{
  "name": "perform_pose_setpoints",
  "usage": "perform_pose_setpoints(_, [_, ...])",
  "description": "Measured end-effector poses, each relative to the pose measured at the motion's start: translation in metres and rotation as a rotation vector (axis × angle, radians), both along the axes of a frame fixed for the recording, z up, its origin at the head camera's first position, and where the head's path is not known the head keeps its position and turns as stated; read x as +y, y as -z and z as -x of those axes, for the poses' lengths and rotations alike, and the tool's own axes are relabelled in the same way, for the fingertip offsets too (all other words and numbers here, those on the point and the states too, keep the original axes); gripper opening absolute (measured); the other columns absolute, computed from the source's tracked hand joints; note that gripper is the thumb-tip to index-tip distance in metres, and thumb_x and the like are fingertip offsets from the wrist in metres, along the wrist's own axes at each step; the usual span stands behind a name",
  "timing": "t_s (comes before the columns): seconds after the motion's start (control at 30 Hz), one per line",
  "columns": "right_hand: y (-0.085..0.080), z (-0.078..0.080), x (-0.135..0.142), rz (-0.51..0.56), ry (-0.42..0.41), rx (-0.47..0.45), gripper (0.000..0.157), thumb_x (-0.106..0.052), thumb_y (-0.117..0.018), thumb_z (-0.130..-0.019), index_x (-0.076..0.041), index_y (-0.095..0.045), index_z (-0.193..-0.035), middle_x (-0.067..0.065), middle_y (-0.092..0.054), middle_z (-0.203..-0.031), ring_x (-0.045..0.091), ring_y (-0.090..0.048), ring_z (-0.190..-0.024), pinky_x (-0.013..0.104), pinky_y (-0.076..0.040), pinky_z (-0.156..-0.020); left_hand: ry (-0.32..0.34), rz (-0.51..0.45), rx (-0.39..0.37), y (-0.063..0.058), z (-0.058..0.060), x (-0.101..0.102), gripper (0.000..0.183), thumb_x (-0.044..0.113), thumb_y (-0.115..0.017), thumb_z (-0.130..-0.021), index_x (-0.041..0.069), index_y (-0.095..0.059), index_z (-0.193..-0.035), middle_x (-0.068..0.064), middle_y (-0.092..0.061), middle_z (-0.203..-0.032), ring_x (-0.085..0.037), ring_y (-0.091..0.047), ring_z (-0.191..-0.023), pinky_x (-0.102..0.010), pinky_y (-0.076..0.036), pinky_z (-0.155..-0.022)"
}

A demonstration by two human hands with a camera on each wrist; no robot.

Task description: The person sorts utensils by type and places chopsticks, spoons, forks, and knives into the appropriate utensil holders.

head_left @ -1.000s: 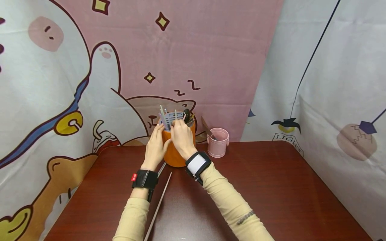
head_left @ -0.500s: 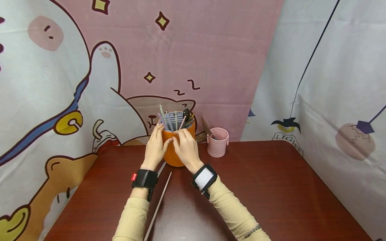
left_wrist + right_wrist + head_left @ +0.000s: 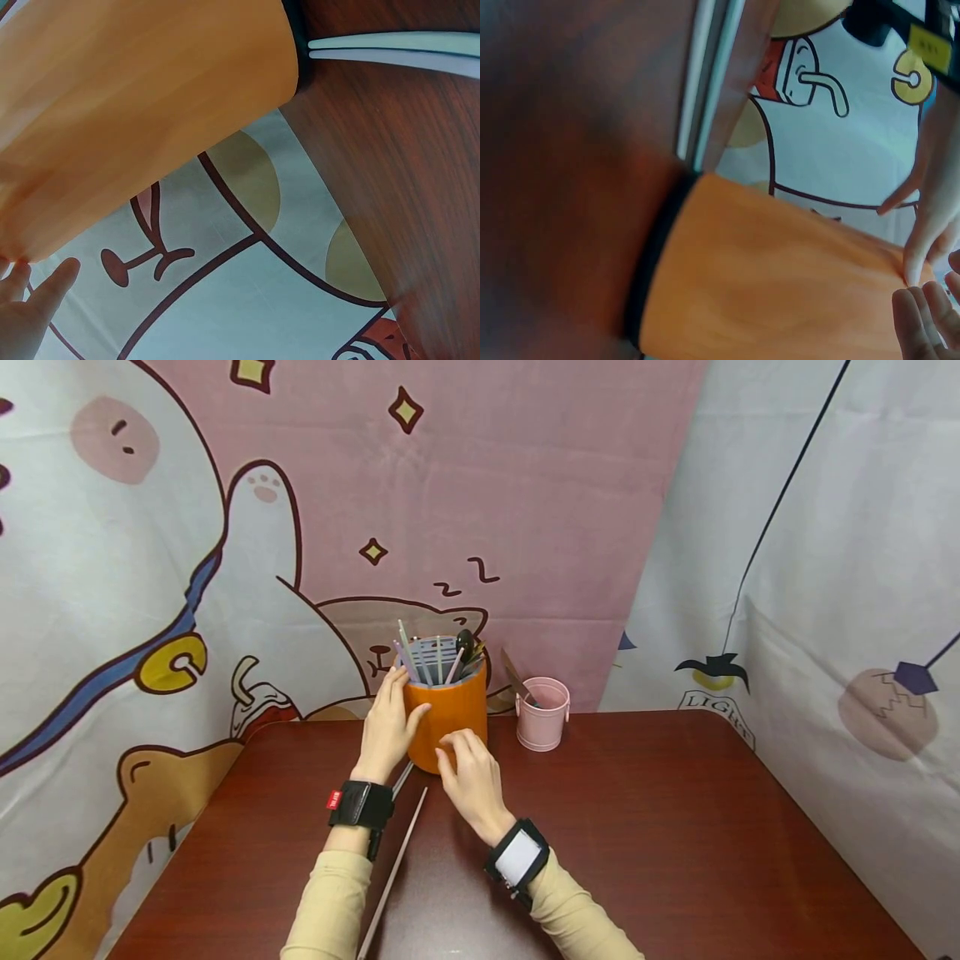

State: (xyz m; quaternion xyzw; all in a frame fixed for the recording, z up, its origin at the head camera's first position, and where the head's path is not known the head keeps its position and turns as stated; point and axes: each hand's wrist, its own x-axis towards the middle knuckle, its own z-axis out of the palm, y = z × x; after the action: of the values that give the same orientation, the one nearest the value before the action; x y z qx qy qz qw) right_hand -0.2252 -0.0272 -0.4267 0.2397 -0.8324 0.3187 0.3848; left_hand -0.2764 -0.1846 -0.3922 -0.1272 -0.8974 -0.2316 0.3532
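Note:
An orange cylindrical holder [image 3: 450, 718] with a dark base band stands upright near the back of the table. Slim pastel sticks [image 3: 420, 664] poke out of its mouth, beside a dark rounded utensil end [image 3: 465, 642]. My left hand [image 3: 385, 727] rests its straight fingers against the holder's left side near the rim, thumb spread toward the front. In front of the holder, lower down, my right hand [image 3: 475, 781] hovers with loosely bent fingers and nothing between them. The left wrist view shows pale green and lavender sticks [image 3: 397, 52] lying by the holder's base.
A small pink bucket [image 3: 540, 727] with a brown-handled tool [image 3: 516, 677] leaning in it stands right of the holder. A long thin stick [image 3: 393, 870] lies on the dark red wooden table [image 3: 660, 827]. Printed cloth [image 3: 570, 527] hangs behind and at the sides.
My right hand has come away from the sticks at the holder's mouth and moved down and toward me. The left hand keeps its place on the holder.

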Motion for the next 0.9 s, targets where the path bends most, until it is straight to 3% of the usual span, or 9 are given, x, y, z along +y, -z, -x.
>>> perform_pose_setpoints(0.17, [0.017,-0.014,-0.007,-0.055,0.020,-0.020,0.007,-0.020,-0.069,-0.086,-0.015,-0.065,-0.089,-0.004,-0.063,-0.083,0.010,-0.061,-0.070,0.023,-0.050,-0.055,-0.002,0.002,-0.004,0.000,0.000,0.000,0.060,0.028,-0.065,-0.090,-0.006,-0.043,-0.134,-0.018,-0.043,-0.143,-0.032,-0.036,-0.139,-0.049,-0.044,-0.102])
perform_pose_setpoints(0.43, [0.037,-0.032,-0.024,-0.197,0.059,-0.191,0.015,-0.029,-0.069,-0.085,-0.017,-0.063,-0.077,-0.005,-0.059,-0.072,0.015,-0.062,-0.061,0.026,-0.047,-0.047,0.006,-0.001,-0.003,0.000,-0.001,0.000,0.060,0.029,-0.064,-0.090,-0.006,-0.043,-0.135,-0.018,-0.043,-0.143,-0.032,-0.035,-0.140,-0.049,-0.046,-0.100])
perform_pose_setpoints(0.7, [0.048,-0.044,-0.045,-0.443,0.132,-0.464,0.022,-0.032,-0.072,-0.080,-0.009,-0.071,-0.079,0.003,-0.062,-0.071,0.026,-0.063,-0.059,0.037,-0.045,-0.045,0.006,-0.006,-0.023,-0.001,-0.001,0.000,0.061,0.029,-0.064,-0.090,-0.005,-0.042,-0.136,-0.017,-0.042,-0.144,-0.031,-0.033,-0.141,-0.050,-0.042,-0.105])
perform_pose_setpoints(0.9, [0.048,-0.045,-0.059,-0.552,0.137,-0.641,0.032,-0.039,-0.069,-0.082,-0.014,-0.068,-0.062,0.004,-0.068,-0.068,0.024,-0.062,-0.057,0.036,-0.043,-0.044,0.005,-0.010,-0.036,-0.001,-0.002,0.000,0.061,0.029,-0.064,-0.090,-0.005,-0.041,-0.136,-0.017,-0.041,-0.145,-0.031,-0.032,-0.142,-0.049,-0.041,-0.106])
